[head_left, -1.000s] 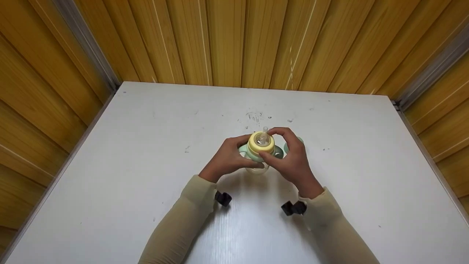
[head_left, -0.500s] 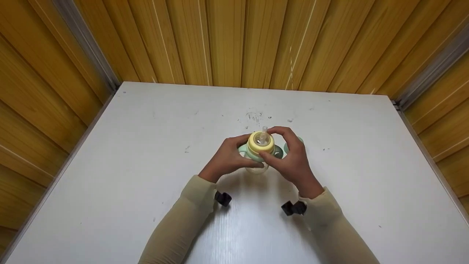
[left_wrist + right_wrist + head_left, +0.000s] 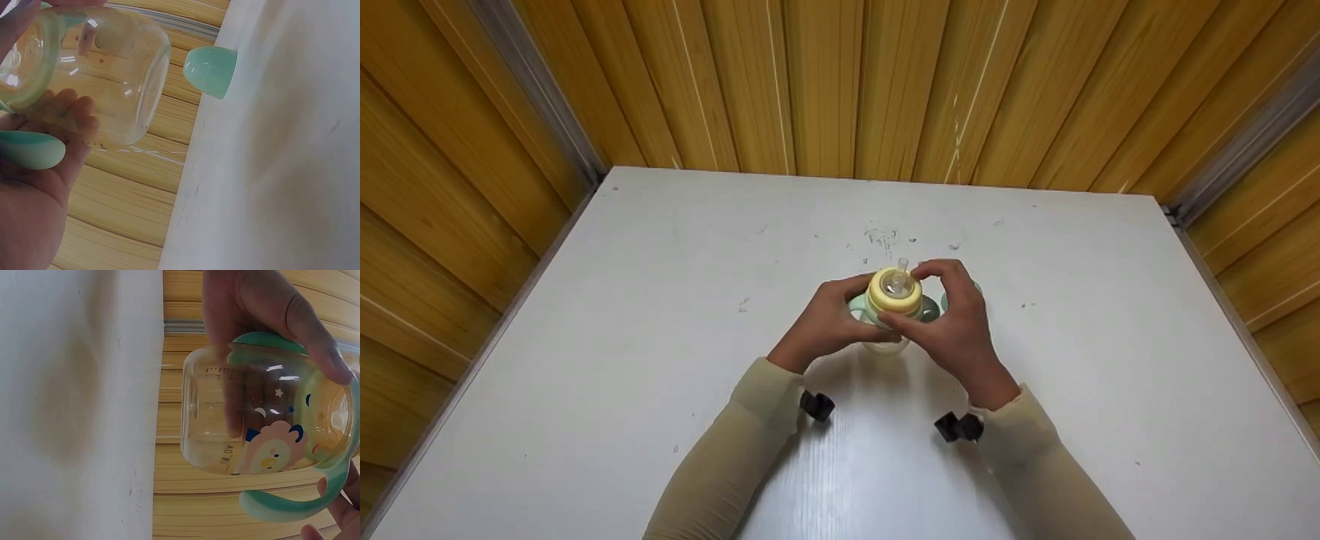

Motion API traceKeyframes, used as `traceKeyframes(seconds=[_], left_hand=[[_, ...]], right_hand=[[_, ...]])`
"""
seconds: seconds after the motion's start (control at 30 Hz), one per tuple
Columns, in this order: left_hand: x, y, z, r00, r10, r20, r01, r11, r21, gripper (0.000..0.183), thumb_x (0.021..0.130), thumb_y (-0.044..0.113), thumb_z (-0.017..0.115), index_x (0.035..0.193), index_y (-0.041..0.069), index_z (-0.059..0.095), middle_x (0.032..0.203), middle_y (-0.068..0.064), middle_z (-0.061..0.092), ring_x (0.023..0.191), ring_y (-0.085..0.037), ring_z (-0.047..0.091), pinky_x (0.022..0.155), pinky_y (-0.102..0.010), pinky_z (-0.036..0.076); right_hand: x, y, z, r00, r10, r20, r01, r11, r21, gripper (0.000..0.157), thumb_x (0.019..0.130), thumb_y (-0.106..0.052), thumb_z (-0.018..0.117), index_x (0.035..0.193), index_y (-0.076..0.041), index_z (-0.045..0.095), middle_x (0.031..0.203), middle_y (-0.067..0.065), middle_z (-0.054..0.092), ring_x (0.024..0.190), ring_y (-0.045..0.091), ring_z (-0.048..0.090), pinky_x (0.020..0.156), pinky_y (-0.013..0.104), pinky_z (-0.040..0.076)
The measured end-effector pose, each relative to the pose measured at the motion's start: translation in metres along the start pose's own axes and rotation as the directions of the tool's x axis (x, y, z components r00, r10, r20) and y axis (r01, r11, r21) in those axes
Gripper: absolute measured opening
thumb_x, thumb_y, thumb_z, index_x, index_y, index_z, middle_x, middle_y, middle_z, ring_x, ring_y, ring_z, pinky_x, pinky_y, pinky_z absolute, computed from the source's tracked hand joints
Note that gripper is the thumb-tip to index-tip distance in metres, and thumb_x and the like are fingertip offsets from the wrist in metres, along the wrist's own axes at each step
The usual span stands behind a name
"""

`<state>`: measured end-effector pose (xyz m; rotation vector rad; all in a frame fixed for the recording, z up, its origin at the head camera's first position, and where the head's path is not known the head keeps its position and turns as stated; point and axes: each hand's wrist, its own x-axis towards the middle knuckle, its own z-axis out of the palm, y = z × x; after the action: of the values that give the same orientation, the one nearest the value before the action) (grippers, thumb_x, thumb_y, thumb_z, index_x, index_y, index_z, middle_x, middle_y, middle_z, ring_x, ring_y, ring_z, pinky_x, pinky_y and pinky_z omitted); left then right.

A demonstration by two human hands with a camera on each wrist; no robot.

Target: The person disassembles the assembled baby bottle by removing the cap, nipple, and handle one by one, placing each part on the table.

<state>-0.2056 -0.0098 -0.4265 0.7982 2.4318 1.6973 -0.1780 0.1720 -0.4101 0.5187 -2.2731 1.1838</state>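
A clear baby bottle (image 3: 886, 348) with green side handles and a yellow collar (image 3: 895, 304) is held upright in front of me, a transparent straw spout (image 3: 902, 268) rising from its top. My left hand (image 3: 826, 322) grips the body just under the collar, its fingers showing through the clear wall (image 3: 121, 84) in the left wrist view. With thumb and forefinger, my right hand (image 3: 960, 330) holds the yellow collar from the other side. A printed lion (image 3: 273, 453) decorates the body in the right wrist view. The bottle's base is raised off the table.
A green domed cap (image 3: 211, 70) stands on the white table (image 3: 697, 262); in the head view my right hand partly covers it. Wood-plank walls (image 3: 825, 90) enclose the table at the back and both sides.
My right thumb has slid a little to the left along the front of the collar, and the right forefinger has shifted slightly rightward. The left hand and bottle stay nearly in place.
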Motion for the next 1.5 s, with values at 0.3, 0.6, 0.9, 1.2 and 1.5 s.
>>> traceKeyframes(seconds=[0.3, 0.6, 0.9, 1.2, 1.5], left_hand=[[0.004, -0.013, 0.003, 1.0, 0.025, -0.006, -0.025, 1.0, 0.011, 0.068, 0.058, 0.046, 0.082, 0.119, 0.039, 0.054, 0.112, 0.018, 0.06, 0.097, -0.005, 0.058, 0.084, -0.03, 0.048], [0.0, 0.0, 0.0, 1.0, 0.006, 0.004, -0.006, 1.0, 0.001, 0.068, 0.059, 0.036, 0.084, 0.12, 0.035, 0.055, 0.111, 0.016, 0.062, 0.095, -0.006, 0.058, 0.084, -0.031, 0.048], [-0.005, 0.017, -0.006, 1.0, 0.014, 0.021, -0.014, 1.0, 0.0, 0.064, 0.061, 0.029, 0.083, 0.12, 0.028, 0.057, 0.11, 0.012, 0.063, 0.092, -0.007, 0.058, 0.081, -0.027, 0.048], [-0.009, 0.015, -0.003, 1.0, -0.003, 0.024, 0.003, 1.0, -0.023, 0.064, 0.061, 0.028, 0.084, 0.119, 0.029, 0.058, 0.109, 0.013, 0.064, 0.093, -0.009, 0.058, 0.081, -0.028, 0.048], [-0.005, 0.016, -0.004, 1.0, 0.017, 0.017, -0.016, 0.999, -0.03, 0.065, 0.06, 0.029, 0.084, 0.119, 0.029, 0.058, 0.109, 0.012, 0.064, 0.093, -0.008, 0.057, 0.081, -0.029, 0.048]], right_hand=[[0.001, 0.0, -0.001, 0.999, 0.021, 0.032, -0.022, 1.0, 0.022, 0.055, 0.064, -0.04, 0.08, 0.103, -0.013, 0.053, 0.103, -0.001, 0.055, 0.103, 0.014, 0.051, 0.091, 0.042, 0.036], [0.0, 0.002, -0.001, 0.998, 0.026, 0.054, -0.029, 0.999, 0.044, 0.051, 0.066, -0.037, 0.079, 0.105, -0.015, 0.054, 0.106, -0.002, 0.055, 0.105, 0.014, 0.05, 0.094, 0.04, 0.036], [0.001, 0.001, -0.003, 0.997, 0.018, 0.072, -0.023, 0.997, 0.069, 0.05, 0.067, -0.032, 0.08, 0.106, -0.015, 0.054, 0.109, -0.002, 0.055, 0.11, 0.016, 0.05, 0.096, 0.043, 0.035], [-0.002, -0.035, -0.013, 0.994, 0.033, 0.1, -0.041, 0.996, 0.084, 0.046, 0.069, -0.014, 0.077, 0.106, -0.002, 0.053, 0.108, 0.009, 0.056, 0.11, 0.023, 0.051, 0.098, 0.046, 0.034], [0.004, -0.036, -0.016, 0.995, 0.006, 0.102, -0.017, 0.994, 0.11, 0.046, 0.069, -0.011, 0.076, 0.107, -0.001, 0.054, 0.109, 0.011, 0.057, 0.11, 0.024, 0.052, 0.099, 0.048, 0.034]])
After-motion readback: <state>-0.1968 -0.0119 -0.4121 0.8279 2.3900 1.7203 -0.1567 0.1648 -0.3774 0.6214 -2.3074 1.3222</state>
